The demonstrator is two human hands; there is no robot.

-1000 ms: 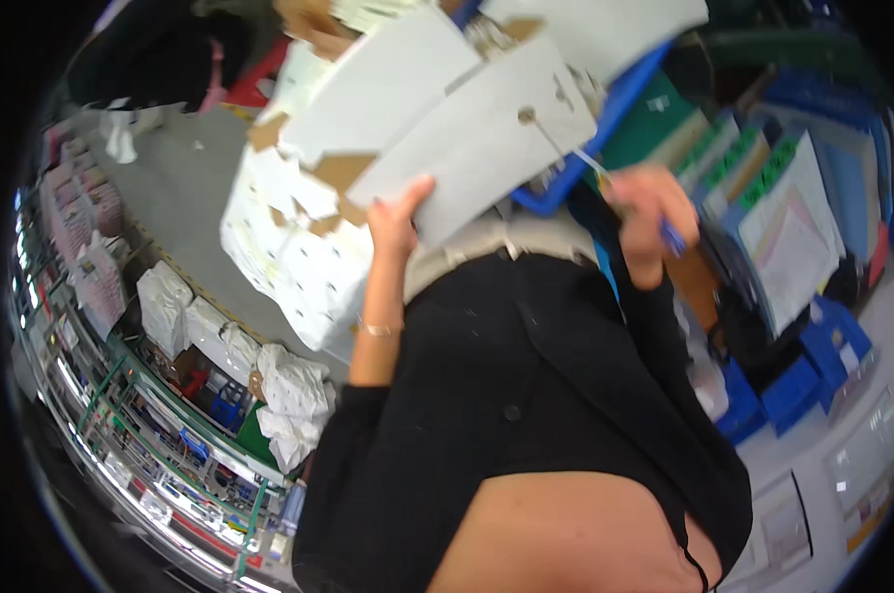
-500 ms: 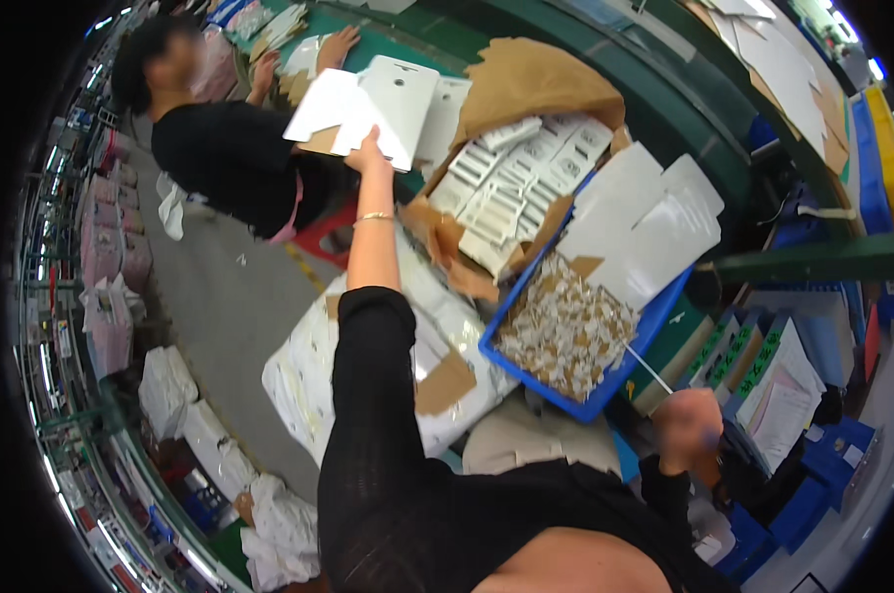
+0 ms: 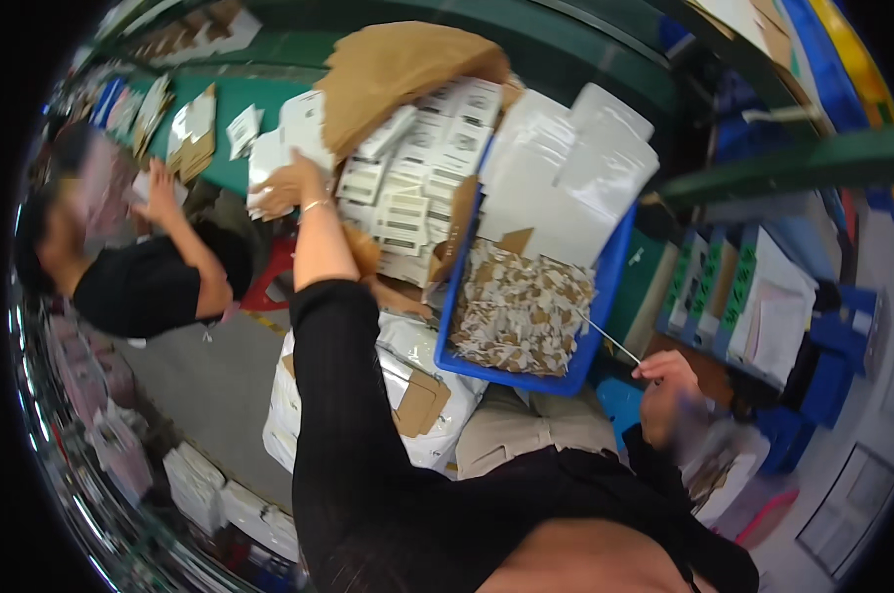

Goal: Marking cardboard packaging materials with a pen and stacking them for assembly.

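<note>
Two-handed posture, seen from above. The left hand [image 3: 289, 188] lay with its fingers spread over white card pieces [image 3: 266, 156], which rested directly beneath and just beyond its fingertips, at the near side of a green tabletop [image 3: 269, 94]; whether these fingers gripped the pieces or merely touched them could not be told. The right hand [image 3: 667, 395], partly blurred, was closed narrowly on a thin pale rod [image 3: 613, 340], pinched between thumb and fingers. From that pinch the rod slanted away to the left, its far end reaching the edge of a heap of white and brown scraps [image 3: 521, 306]; contact there could not be told.

The heap filled the near part of a blue tray [image 3: 496, 376], left of the right-hand grip; white flat panels [image 3: 526, 188] lay over the tray's far part. Just right of the left hand, labelled white packets [image 3: 407, 173] lay within brown wrapping [image 3: 398, 64]. Nearer the body than the left hand, a brown card piece [image 3: 419, 403] lay on a white sack. To the left of the left hand sat a co-worker in black [image 3: 151, 287].
</note>
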